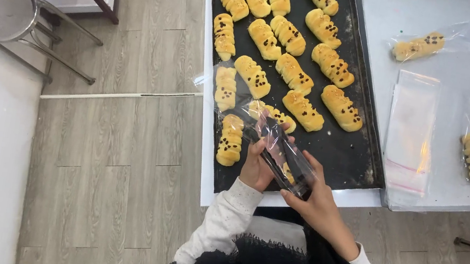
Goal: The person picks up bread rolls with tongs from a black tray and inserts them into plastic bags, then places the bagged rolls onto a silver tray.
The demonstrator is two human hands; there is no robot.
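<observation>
Head view: both hands [287,178] hold a clear bag [274,141] over the black tray [355,164].

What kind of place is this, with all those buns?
Probably a small bakery's packing area: a black baking tray full of golden bread rolls, clear plastic bags on a table, and already bagged rolls.

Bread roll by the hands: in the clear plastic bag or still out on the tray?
Partly in. The golden bread roll lies on the black baking tray with the clear plastic bag drawn over its near end; both hands, left hand and right hand, hold the bag.
</observation>
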